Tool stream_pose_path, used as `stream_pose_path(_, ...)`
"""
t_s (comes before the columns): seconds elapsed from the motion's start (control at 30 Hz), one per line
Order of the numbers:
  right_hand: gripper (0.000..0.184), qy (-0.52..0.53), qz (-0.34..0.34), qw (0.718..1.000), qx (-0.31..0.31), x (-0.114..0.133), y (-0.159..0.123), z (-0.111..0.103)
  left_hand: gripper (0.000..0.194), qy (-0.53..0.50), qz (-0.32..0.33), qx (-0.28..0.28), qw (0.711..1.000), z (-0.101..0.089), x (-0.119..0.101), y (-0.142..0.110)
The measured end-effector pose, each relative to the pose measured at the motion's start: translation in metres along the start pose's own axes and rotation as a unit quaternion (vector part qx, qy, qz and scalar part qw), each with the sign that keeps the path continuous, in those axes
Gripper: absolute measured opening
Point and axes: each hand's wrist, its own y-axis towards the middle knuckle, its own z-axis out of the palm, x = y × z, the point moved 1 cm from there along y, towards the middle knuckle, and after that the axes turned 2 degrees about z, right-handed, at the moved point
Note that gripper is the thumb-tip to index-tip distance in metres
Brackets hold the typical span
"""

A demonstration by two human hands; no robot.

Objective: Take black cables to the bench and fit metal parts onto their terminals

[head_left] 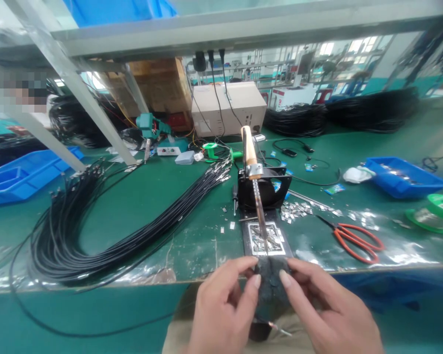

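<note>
My left hand (227, 300) and my right hand (323, 307) are at the bench's front edge, on either side of a dark strip-shaped board (271, 280). Thumb and forefinger are drawn together on each hand. What they pinch is lost against the dark board. Just beyond the fingertips, a soldering iron (258, 196) with a wooden handle slants down, its tip over a white-framed tray (251, 241) of small metal bits. A black fan (243, 191) stands behind the tray. Below my hands shows a cable end (280, 329) with bare wire.
A thick bundle of black cables (133, 246) curves across the left bench. Orange-handled scissors (358, 241), a green solder spool (441, 211) and a blue bin (402, 184) lie to the right. Small metal pieces (299, 210) are scattered beside the fan. A shelf post (96, 118) rises at left.
</note>
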Motion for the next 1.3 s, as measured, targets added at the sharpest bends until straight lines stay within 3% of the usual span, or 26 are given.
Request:
stream_pose_path(0.17,0.049,-0.013,0.003,0.997,-0.074,0.001,0.005,0.006,0.021,-0.016,-0.009,-0.001,1.000,0.002,0.001,0.003)
stream_pose_path(0.43,0.036,0.014,0.002,1.000,-0.016,0.000,0.013,0.008,0.021,-0.026,-0.060,0.020,0.998,0.003,0.007,0.008)
stream_pose_path(0.57,0.022,0.023,-0.011,1.000,0.006,0.001,0.008,0.005,0.020,-0.025,-0.020,0.006,0.999,-0.001,-0.001,0.010)
stream_pose_path(0.7,0.018,0.019,-0.031,0.999,0.023,0.001,0.001,0.001,0.018,0.003,0.039,-0.002,0.999,-0.002,0.000,0.004)
stream_pose_path(0.87,0.018,0.019,-0.031,0.999,0.028,0.000,-0.001,-0.002,0.017,0.018,0.067,-0.015,0.998,-0.003,-0.003,0.004)
stream_pose_path(1.1,0.021,0.040,0.000,0.999,0.035,-0.006,0.003,0.007,0.019,0.029,0.028,0.004,0.999,0.000,0.004,0.005)
stream_pose_path(1.3,0.024,0.051,0.030,0.998,0.002,-0.002,0.004,0.013,0.020,0.010,-0.030,0.014,0.999,0.000,0.004,0.011)
